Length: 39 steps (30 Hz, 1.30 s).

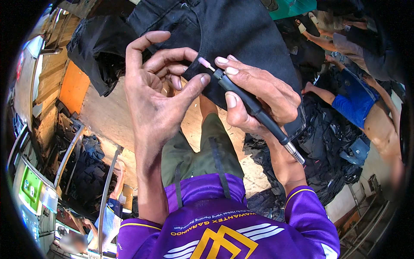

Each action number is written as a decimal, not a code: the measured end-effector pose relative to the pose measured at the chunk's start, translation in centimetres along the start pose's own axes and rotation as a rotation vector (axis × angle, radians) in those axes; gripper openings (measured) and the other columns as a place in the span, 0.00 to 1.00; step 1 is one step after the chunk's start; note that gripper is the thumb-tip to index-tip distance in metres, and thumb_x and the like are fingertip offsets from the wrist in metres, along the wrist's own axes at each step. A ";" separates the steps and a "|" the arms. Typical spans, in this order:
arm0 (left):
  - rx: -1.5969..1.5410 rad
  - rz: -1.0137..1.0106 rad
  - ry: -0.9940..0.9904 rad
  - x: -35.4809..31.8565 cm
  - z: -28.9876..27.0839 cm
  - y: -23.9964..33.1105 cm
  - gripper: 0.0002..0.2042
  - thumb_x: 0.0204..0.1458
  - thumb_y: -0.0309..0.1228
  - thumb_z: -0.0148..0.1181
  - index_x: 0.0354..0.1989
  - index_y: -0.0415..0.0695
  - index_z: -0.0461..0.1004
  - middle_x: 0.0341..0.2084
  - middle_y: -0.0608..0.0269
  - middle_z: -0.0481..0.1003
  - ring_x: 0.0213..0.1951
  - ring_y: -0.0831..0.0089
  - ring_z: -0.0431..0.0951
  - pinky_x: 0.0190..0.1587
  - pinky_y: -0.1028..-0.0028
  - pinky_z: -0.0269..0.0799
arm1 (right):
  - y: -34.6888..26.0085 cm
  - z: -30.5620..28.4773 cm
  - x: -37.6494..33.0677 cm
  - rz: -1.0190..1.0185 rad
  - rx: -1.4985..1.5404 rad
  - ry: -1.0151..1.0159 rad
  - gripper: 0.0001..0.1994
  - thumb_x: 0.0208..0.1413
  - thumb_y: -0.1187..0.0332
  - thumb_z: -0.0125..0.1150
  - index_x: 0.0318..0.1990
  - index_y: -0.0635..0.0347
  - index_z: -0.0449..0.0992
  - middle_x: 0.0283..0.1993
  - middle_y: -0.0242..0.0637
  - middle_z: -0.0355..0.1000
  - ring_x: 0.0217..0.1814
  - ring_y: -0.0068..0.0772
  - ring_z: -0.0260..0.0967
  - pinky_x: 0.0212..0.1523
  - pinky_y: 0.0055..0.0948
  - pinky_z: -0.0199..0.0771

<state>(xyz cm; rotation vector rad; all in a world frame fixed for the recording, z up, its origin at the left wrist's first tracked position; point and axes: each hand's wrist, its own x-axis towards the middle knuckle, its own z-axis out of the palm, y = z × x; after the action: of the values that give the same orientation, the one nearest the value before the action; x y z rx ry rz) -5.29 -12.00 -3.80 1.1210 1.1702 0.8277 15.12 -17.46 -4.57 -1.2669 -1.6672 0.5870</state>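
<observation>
A black denim garment (241,32) is spread across the top of the view, a curved seam running down its middle. My left hand (157,93) is at its lower edge, thumb and a curled finger gripping the cloth there, the index finger raised apart. In my right hand (263,93) is a slim black rotary grinder pen (256,110), held like a pencil and slanting down to the right. Its pink stone tip (204,62) meets the cloth edge beside my left fingertips. Whether the tip is spinning cannot be told.
Heaped dark garments (323,146) lie at the right, with another pile (88,166) at the left. A person in blue shorts (358,101) is at the far right, and others are near the edges. A wooden board (101,110) and a metal rail (105,198) stand left.
</observation>
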 end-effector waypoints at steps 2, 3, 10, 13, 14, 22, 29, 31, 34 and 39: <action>0.004 0.012 -0.007 0.1 0.1 -0.1 0.39 0.50 0.17 0.80 0.69 0.38 0.62 0.48 0.46 0.85 0.42 0.78 0.85 0.42 0.82 0.75 | 0.0 0.0 0.1 0.001 0.002 0.004 0.14 0.58 0.74 0.70 0.50 0.70 0.83 0.49 0.59 0.86 0.55 0.55 0.88 0.61 0.50 0.89; -0.018 0.015 -0.004 0.0 0.1 -0.1 0.39 0.51 0.17 0.79 0.69 0.38 0.61 0.48 0.46 0.85 0.42 0.78 0.85 0.43 0.82 0.74 | 0.1 0.1 0.1 0.007 -0.011 0.027 0.14 0.54 0.74 0.71 0.48 0.69 0.84 0.45 0.56 0.87 0.52 0.53 0.89 0.58 0.47 0.90; -0.060 -0.033 -0.004 -0.1 0.0 0.0 0.41 0.52 0.14 0.78 0.71 0.36 0.57 0.52 0.41 0.83 0.45 0.74 0.85 0.46 0.80 0.76 | 0.5 1.0 0.2 0.036 0.005 0.139 0.14 0.48 0.74 0.72 0.44 0.69 0.87 0.39 0.51 0.88 0.46 0.49 0.90 0.52 0.42 0.94; -0.063 -0.033 -0.008 -0.1 0.1 -0.1 0.42 0.51 0.14 0.78 0.71 0.38 0.57 0.52 0.41 0.83 0.45 0.75 0.85 0.46 0.80 0.75 | 0.4 1.1 0.2 0.053 0.014 0.156 0.14 0.48 0.74 0.72 0.44 0.69 0.87 0.40 0.51 0.88 0.46 0.49 0.90 0.51 0.41 0.94; -0.096 -0.041 0.010 -0.1 0.2 -0.2 0.41 0.51 0.16 0.79 0.70 0.39 0.58 0.51 0.44 0.84 0.43 0.78 0.83 0.45 0.80 0.73 | 0.4 1.1 0.2 0.056 0.014 0.161 0.14 0.48 0.74 0.72 0.44 0.69 0.87 0.40 0.51 0.88 0.46 0.49 0.90 0.51 0.41 0.94; -0.122 -0.043 0.013 -0.3 0.2 -0.5 0.41 0.52 0.16 0.79 0.70 0.42 0.57 0.52 0.44 0.85 0.42 0.81 0.81 0.44 0.82 0.71 | -0.2 0.6 0.6 0.115 -0.038 0.140 0.16 0.49 0.73 0.72 0.46 0.68 0.87 0.42 0.50 0.88 0.46 0.46 0.91 0.48 0.38 0.93; -0.054 -0.001 -0.025 -0.3 -0.2 -0.9 0.42 0.52 0.14 0.77 0.71 0.42 0.55 0.56 0.39 0.82 0.42 0.79 0.83 0.45 0.81 0.73 | -0.7 0.6 0.8 0.166 -0.039 0.134 0.16 0.50 0.73 0.72 0.47 0.68 0.87 0.43 0.51 0.89 0.46 0.46 0.91 0.47 0.37 0.93; -0.054 -0.005 -0.015 -0.3 -0.2 -1.0 0.42 0.51 0.14 0.77 0.71 0.43 0.55 0.56 0.39 0.83 0.41 0.80 0.83 0.45 0.81 0.72 | -0.8 0.7 0.7 0.182 -0.042 0.142 0.16 0.50 0.73 0.72 0.48 0.68 0.87 0.43 0.51 0.89 0.45 0.46 0.91 0.47 0.37 0.93; -0.083 -0.028 -0.001 -0.4 -0.1 -1.1 0.43 0.51 0.15 0.78 0.71 0.44 0.55 0.57 0.39 0.83 0.38 0.81 0.82 0.44 0.81 0.70 | -1.0 0.8 0.6 0.223 -0.042 0.150 0.16 0.51 0.73 0.73 0.48 0.68 0.87 0.43 0.51 0.89 0.43 0.44 0.91 0.45 0.36 0.93; -0.039 0.001 -0.028 -0.3 -0.3 -1.2 0.44 0.51 0.16 0.79 0.71 0.46 0.54 0.58 0.41 0.83 0.39 0.82 0.80 0.44 0.81 0.70 | -1.0 1.2 0.5 0.240 -0.033 0.176 0.16 0.51 0.73 0.75 0.48 0.67 0.88 0.42 0.50 0.88 0.39 0.41 0.90 0.41 0.33 0.92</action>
<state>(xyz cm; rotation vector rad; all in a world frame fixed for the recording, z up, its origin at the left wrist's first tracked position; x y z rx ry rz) -5.73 -12.51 -4.85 1.0983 1.1257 0.8302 13.57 -17.14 -4.16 -1.5108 -1.3959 0.5733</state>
